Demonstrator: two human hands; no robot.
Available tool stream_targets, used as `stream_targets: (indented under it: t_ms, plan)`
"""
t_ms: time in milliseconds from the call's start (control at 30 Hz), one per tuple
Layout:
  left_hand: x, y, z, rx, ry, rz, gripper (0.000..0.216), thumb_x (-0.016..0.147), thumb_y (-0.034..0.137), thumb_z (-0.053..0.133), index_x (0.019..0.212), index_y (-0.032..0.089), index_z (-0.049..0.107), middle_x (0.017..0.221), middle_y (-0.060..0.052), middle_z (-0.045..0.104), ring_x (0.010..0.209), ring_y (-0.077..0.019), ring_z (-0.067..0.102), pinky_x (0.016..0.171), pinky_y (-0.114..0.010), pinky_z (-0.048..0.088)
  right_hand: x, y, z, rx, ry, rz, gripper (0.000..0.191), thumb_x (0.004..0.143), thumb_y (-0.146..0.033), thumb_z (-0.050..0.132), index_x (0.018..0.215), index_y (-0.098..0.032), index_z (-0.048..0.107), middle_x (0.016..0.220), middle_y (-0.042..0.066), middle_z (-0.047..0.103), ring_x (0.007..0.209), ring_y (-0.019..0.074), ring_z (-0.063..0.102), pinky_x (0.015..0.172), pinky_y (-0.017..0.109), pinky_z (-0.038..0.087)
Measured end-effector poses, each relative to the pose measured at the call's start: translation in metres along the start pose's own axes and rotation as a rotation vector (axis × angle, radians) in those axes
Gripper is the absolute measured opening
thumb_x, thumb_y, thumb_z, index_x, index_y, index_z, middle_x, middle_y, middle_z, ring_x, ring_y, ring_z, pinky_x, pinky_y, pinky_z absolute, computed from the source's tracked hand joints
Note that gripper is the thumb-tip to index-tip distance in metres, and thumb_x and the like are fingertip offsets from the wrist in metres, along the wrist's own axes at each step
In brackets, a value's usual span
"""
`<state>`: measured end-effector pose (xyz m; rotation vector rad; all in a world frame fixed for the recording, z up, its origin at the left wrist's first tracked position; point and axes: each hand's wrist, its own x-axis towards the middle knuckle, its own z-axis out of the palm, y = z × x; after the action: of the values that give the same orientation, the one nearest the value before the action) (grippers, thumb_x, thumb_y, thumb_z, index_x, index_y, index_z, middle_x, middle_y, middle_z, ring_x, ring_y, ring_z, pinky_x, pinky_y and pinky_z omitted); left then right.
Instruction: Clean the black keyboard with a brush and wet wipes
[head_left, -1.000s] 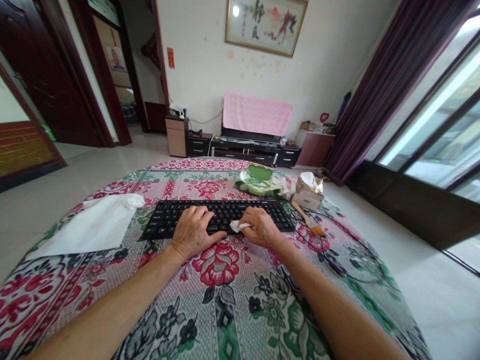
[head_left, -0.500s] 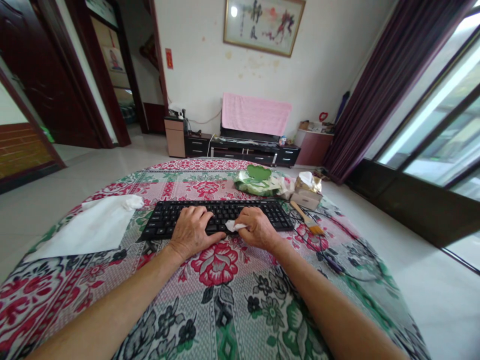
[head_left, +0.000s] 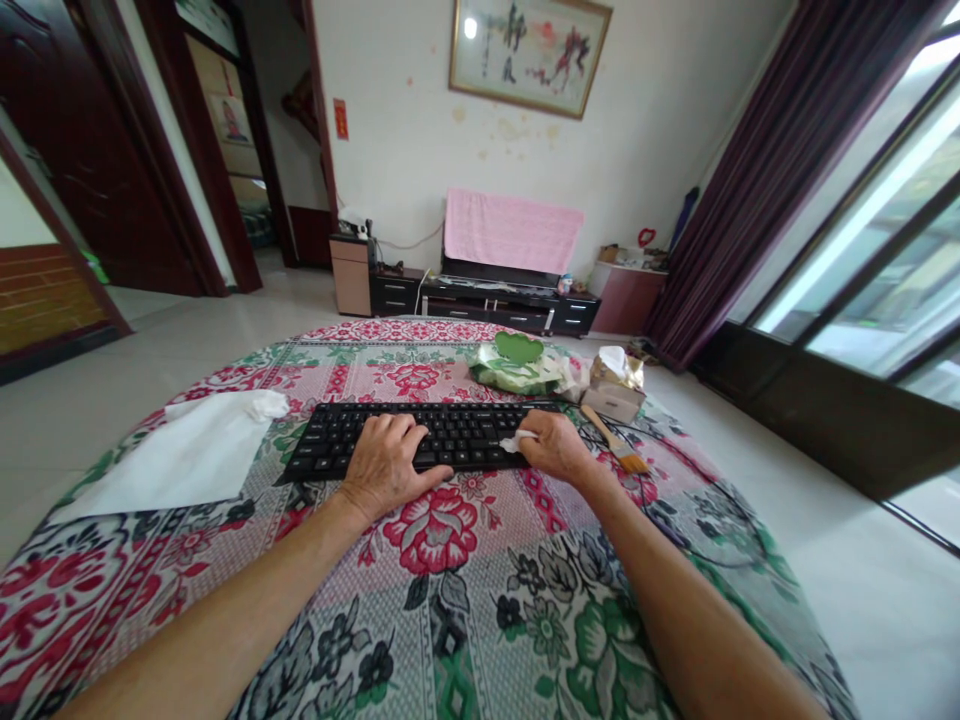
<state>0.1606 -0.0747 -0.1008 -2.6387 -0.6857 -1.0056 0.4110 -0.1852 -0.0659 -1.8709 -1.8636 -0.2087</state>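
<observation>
A black keyboard (head_left: 457,432) lies across the middle of a round table with a flowered cloth (head_left: 442,610). My left hand (head_left: 386,462) rests flat on the keyboard's left-middle keys, fingers stretched out, holding it down. My right hand (head_left: 555,445) is closed around a small white wipe (head_left: 517,440) and presses it on the keys at the keyboard's right end.
A large white tissue sheet (head_left: 180,455) lies at the left of the table. Behind the keyboard sit a green wipes pack (head_left: 517,365) and a tissue box (head_left: 616,392). A brush (head_left: 615,438) and black cable (head_left: 675,515) lie to the right.
My right hand has slid the white wipe rightward along the keys, from the keyboard's middle to its right end. My left hand has stayed in place.
</observation>
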Motion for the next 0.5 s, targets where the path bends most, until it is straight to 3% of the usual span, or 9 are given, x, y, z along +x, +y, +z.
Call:
stream_targets:
  t_ms: [100,233,500]
  plan:
    - [0.000,0.000,0.000,0.001,0.004,0.005,0.053,0.071,0.066,0.062,0.093,0.018,0.064,0.094,-0.010,0.061,0.089,-0.0278,0.053,0.077,-0.044,0.043,0.002,-0.012,0.007,0.105,0.051,-0.118,0.016,0.071,-0.012,0.047,0.065,-0.017,0.062,0.068,0.002,0.057,0.064,0.0123,0.050,0.061,0.023,0.034]
    - [0.000,0.000,0.000,-0.002,0.005,0.003,0.051,0.072,0.064,0.062,0.093,0.018,0.064,0.094,-0.009,0.061,0.090,-0.0272,0.053,0.078,-0.043,0.042,0.005,-0.025,0.018,0.111,-0.001,-0.265,0.021,0.071,-0.010,0.049,0.078,-0.018,0.068,0.076,0.003,0.061,0.074,0.0141,0.054,0.070,0.025,0.037]
    - [0.001,0.003,-0.003,0.010,-0.040,-0.024,0.051,0.074,0.063,0.061,0.093,0.016,0.064,0.093,-0.010,0.060,0.091,-0.0281,0.053,0.079,-0.044,0.042,0.007,0.005,0.007,-0.035,-0.066,-0.247,0.014,0.070,-0.011,0.049,0.062,-0.017,0.059,0.065,0.002,0.054,0.063,0.0127,0.049,0.063,0.025,0.034]
